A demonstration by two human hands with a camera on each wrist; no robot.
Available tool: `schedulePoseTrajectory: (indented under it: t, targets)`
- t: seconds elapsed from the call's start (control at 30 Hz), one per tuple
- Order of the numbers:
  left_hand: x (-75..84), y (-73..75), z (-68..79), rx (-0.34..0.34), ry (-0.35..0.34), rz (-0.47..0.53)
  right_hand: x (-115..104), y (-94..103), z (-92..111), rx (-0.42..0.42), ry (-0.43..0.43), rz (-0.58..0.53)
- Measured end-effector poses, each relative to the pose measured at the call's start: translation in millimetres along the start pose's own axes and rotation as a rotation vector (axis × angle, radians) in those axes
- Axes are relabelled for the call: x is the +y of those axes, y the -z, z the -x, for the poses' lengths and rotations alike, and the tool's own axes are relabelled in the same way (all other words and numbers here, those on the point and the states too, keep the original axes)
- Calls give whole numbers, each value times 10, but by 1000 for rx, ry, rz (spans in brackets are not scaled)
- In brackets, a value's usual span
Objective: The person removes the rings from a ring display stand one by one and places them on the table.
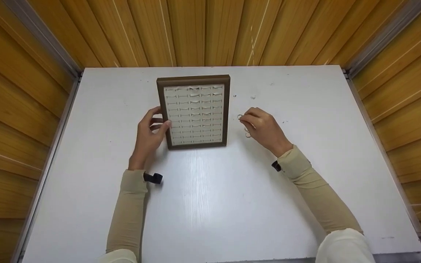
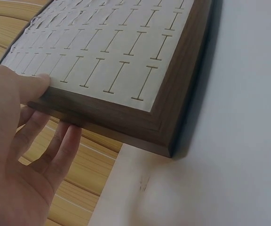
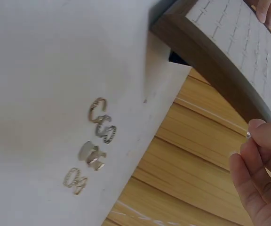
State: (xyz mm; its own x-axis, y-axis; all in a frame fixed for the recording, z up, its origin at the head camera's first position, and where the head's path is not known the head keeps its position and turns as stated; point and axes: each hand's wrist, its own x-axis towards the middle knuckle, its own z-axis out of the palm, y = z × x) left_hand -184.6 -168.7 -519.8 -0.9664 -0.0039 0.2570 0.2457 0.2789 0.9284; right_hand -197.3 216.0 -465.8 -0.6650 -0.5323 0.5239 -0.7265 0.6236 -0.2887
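Observation:
A brown-framed ring display tray (image 1: 196, 113) stands tilted up on the white table, its pale pad covered in rows of slits. Some slits in the upper and middle rows hold rings. My left hand (image 1: 150, 133) grips the tray's left edge, thumb on the front and fingers behind, as the left wrist view also shows the hand (image 2: 27, 127). To the right of the tray, my right hand (image 1: 263, 128) pinches a small shiny ring (image 3: 248, 135) between thumb and fingertip. The fingers hide part of that ring.
Loose gold and silver rings (image 3: 97, 110) lie on the white table (image 1: 210, 204) below my right hand, several in a loose line. Wood-patterned panels (image 1: 188, 33) enclose the table at the back and sides.

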Motion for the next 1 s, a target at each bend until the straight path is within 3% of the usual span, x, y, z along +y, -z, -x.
schedulePoseTrajectory:
  t: [0.4,0.7,1.0]
  targets:
    - [3,-11,12,7,8,3,339,-49,407,-83,-167,-23]
    - [45,-25,1,12,42,-5,414,-36,498,-232,-291,-34]
    - [0,-1,4,3,3,0,438,-46,544,-343,-356,-43]
